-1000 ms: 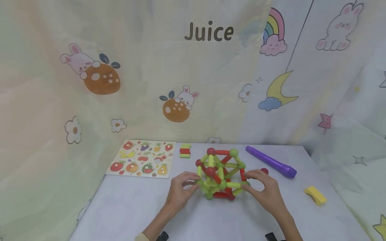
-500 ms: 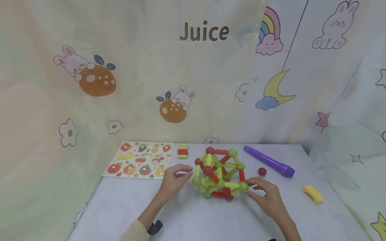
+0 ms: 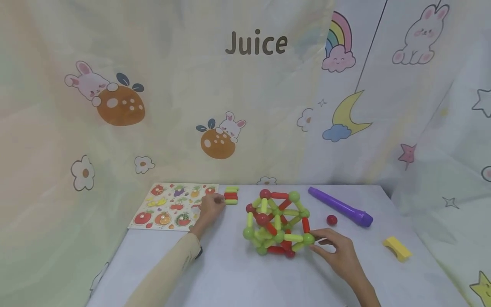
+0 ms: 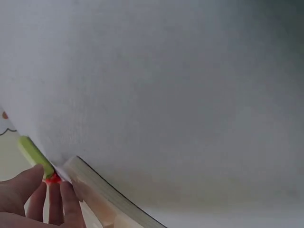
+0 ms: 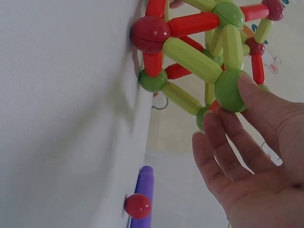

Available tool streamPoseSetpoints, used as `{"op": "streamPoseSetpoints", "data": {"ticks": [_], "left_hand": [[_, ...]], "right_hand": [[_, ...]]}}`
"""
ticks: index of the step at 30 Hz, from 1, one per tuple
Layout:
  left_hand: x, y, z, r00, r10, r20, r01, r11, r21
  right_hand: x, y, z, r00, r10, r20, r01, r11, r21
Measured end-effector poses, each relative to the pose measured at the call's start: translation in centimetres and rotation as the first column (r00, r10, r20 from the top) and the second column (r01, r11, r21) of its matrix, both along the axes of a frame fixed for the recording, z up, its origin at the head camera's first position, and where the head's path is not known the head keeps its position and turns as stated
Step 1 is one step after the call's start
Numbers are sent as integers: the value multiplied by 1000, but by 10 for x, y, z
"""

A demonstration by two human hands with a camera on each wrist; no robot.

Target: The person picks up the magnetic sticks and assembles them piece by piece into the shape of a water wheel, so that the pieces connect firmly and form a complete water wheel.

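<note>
A ball-and-rod building toy frame (image 3: 279, 236) of red and green pieces stands mid-table. My right hand (image 3: 337, 251) pinches a green ball (image 5: 230, 90) at its right corner, the thumb on the ball and the fingers curled behind it. My left hand (image 3: 212, 208) is at a short row of loose red and green rods (image 3: 231, 196) behind the frame on the left. In the left wrist view, its thumb overlaps the end of a green rod (image 4: 35, 155), and the other fingertips are right by a red piece (image 4: 53, 179).
A fruit puzzle board (image 3: 168, 213) lies at the back left, partly under my left hand. On the right are a loose red ball (image 3: 332, 220), a purple toy microphone (image 3: 341, 207) and a yellow arch block (image 3: 397, 248). A printed curtain (image 3: 261, 106) hangs behind the table.
My left hand has let go of the frame's left side and moved back and left to the loose rods. My right hand stays at the frame's right corner.
</note>
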State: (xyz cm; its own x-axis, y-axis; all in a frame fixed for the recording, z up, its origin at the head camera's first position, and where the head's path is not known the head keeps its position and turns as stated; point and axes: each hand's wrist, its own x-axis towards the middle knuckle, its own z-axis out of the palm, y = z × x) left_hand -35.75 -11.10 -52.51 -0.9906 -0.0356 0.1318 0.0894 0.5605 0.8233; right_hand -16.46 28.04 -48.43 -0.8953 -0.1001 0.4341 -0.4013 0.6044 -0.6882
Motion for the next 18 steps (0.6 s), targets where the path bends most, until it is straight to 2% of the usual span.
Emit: {"op": "streamPoseSetpoints", "data": {"ticks": [8,12,18], "left_hand": [[-6,3,-7,993,-44,-108,35,996,-88],[-3,6,-5,994,-48,-93,37,993,-115],[9,8,-1,994,-89,-67,85,994,-68]], "right_hand": [[-2,0,-3,1000,12,-7,-13,1000,-19],[-2,0,-3,1000,20,-6,-20,999,-30],[-2,1,-5,1000,21,-9,-21,999,-36]]}}
